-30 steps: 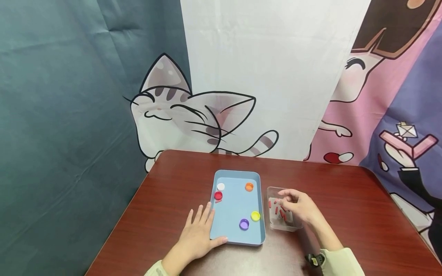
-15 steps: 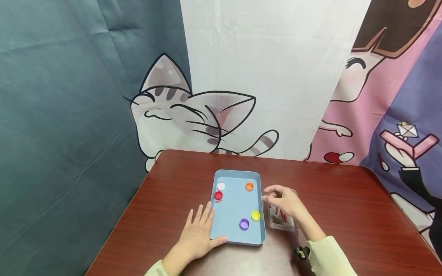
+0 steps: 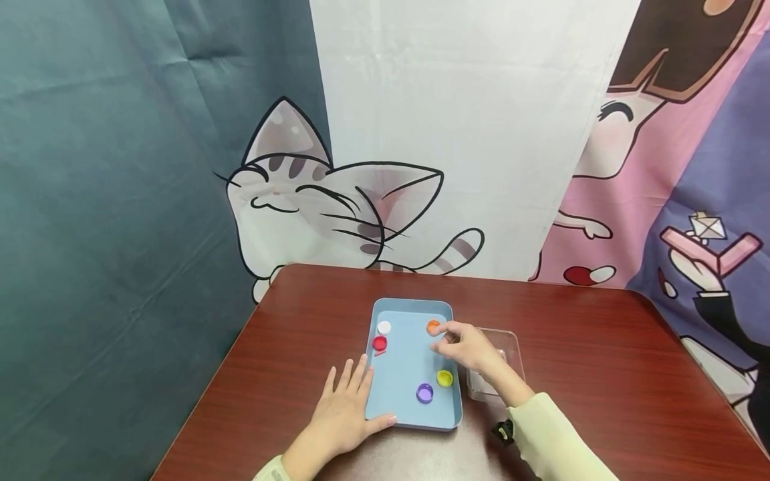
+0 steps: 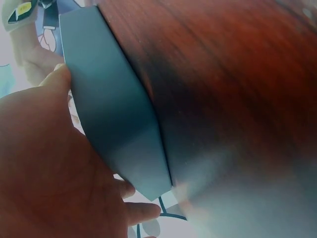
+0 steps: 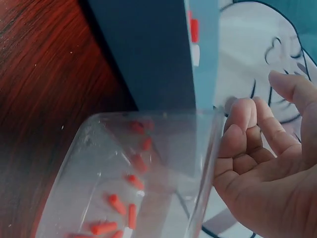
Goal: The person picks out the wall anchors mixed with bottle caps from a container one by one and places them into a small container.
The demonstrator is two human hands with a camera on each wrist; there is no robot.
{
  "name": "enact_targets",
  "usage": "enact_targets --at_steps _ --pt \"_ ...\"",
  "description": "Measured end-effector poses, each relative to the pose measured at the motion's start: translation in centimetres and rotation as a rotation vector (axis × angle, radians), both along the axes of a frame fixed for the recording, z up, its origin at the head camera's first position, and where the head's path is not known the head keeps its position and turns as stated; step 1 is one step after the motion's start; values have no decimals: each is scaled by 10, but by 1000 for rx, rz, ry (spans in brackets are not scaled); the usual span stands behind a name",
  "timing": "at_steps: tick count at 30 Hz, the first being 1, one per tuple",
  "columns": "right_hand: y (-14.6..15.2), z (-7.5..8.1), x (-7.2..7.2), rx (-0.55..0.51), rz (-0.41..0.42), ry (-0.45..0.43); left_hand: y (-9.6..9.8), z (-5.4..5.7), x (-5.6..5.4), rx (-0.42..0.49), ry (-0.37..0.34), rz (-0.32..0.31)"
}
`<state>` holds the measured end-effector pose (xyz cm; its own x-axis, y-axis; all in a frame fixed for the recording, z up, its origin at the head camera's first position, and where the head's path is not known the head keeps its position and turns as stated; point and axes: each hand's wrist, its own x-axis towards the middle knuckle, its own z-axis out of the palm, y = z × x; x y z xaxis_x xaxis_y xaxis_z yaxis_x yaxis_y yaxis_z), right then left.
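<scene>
A light blue tray lies on the table, with white, red, orange, yellow and purple round caps in it. A small red stick lies below the red cap. My left hand rests at the tray's left side, fingers spread, thumb on its near edge. Over the tray's right side is my right hand, fingers bent, partly covering the orange cap. In the right wrist view its thumb and fingers stand apart, nothing visible between them.
A clear plastic box holding several small red sticks stands right of the tray, partly under my right forearm. The dark red wooden table extends around both. Cartoon-printed cloths hang behind.
My right hand has moved left, from over the clear box to over the tray's right side near the orange cap. The left hand stays at the tray's edge.
</scene>
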<state>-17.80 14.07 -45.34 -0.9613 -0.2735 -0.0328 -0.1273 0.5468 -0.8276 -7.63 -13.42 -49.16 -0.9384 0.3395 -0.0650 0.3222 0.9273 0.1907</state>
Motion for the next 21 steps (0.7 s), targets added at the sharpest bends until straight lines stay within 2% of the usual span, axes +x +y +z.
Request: enact_targets --at_steps 11,21 --pt "-31 -6 -7 62 66 12 0 -1 0 -24 4 0" --pt "-52 -11 -15 85 153 -36 0 -1 -1 -26 -1 3"
